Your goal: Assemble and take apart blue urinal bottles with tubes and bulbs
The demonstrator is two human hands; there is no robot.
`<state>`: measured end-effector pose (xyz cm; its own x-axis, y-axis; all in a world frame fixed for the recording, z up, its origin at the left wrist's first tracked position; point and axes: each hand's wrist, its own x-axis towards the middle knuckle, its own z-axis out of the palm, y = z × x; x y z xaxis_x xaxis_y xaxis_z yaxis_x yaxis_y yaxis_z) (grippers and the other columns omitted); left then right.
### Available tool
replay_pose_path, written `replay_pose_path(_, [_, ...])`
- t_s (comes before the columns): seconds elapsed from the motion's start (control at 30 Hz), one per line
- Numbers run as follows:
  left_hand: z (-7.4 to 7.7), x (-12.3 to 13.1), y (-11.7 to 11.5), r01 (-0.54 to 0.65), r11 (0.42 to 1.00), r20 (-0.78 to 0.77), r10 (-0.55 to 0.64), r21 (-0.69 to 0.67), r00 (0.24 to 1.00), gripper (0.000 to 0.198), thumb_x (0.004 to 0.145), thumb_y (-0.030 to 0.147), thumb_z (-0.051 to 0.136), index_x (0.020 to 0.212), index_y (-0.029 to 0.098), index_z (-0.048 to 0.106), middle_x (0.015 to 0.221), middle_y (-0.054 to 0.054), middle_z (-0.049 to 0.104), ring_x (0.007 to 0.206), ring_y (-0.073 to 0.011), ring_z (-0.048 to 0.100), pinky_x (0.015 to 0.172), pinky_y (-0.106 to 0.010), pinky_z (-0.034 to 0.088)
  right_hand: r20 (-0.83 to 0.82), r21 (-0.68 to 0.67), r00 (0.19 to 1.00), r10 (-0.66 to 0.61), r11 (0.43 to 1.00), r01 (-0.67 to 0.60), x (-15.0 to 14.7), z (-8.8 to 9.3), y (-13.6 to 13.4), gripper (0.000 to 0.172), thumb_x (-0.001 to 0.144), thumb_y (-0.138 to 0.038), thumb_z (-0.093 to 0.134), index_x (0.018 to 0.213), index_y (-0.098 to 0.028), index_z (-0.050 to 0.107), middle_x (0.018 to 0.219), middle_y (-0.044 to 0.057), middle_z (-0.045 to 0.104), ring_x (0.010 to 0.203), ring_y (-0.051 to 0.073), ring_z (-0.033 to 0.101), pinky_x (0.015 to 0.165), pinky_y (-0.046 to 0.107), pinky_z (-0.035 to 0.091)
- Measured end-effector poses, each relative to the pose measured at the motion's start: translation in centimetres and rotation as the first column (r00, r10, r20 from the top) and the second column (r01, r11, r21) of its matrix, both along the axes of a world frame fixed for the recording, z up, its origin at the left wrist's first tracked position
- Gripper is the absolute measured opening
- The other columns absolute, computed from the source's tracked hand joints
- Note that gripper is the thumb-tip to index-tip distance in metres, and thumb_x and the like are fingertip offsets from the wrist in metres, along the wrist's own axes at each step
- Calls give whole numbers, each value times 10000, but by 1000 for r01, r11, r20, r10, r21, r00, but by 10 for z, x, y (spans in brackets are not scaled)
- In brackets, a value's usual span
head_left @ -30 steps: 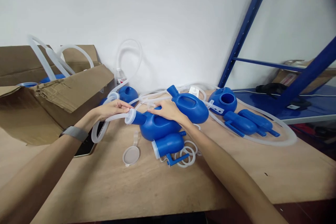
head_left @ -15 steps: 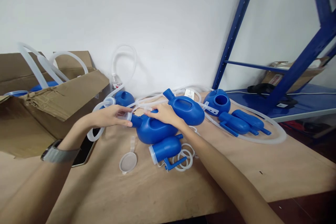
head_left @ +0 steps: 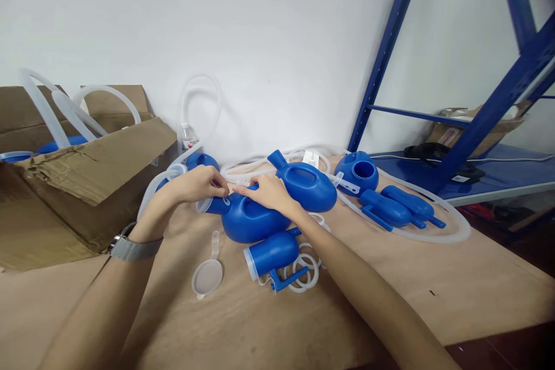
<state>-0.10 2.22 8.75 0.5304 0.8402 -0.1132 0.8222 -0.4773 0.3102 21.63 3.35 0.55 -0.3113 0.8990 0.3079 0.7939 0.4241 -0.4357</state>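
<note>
A blue plastic urinal bottle [head_left: 254, 226] with a handle lies on its side on the table, neck to the left. Over its neck, my left hand [head_left: 195, 184] is closed, thumb and finger pinching a translucent cap strap [head_left: 226, 201]; the cap itself [head_left: 202, 206] sits at the mouth. My right hand [head_left: 267, 192] holds the bottle from above near the neck end of its handle, its fingertips partly hidden. Directly in front lies a smaller blue bottle [head_left: 275, 253] with a white rim and a coiled thin tube [head_left: 306, 277]. A loose translucent cap [head_left: 207, 277] with a strap lies nearer me.
An open cardboard box [head_left: 108, 167] with pale hoses stands at the left. Behind are another blue urinal bottle [head_left: 309, 186] and a clear drink bottle [head_left: 188, 137]. Further right lie more blue bottles [head_left: 385, 208] and a long hose [head_left: 455, 225], beside a blue metal shelf [head_left: 384, 58].
My left hand has shifted from the cap at the bottle's mouth rightward along the neck to pinch the strap. My right hand stays on the bottle.
</note>
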Motion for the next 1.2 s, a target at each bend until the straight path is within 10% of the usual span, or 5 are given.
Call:
replay_pose_path(0.37, [-3, -14, -5, -25, 1000, 114, 25, -4, 993, 516, 897, 632, 520, 898, 189, 783, 787, -30, 687, 742, -191, 591, 648, -258, 446, -34, -69, 999, 16, 997, -19, 4, -5, 6, 859, 662, -974, 607, 1062, -231, 767, 1106, 109, 786, 1050, 351, 713, 824, 353, 461])
replay_pose_path(1.2, [-22, -1, 4, -94, 995, 118, 88, 40, 989, 252, 739, 439, 554, 652, 205, 581, 592, 1, 540, 599, -160, 477, 573, -281, 338, 5, -280, 1000, -4, 960, 5, -3, 14, 6, 689, 651, -850, 734, 951, -230, 748, 843, 27, 760, 851, 250, 706, 670, 288, 436])
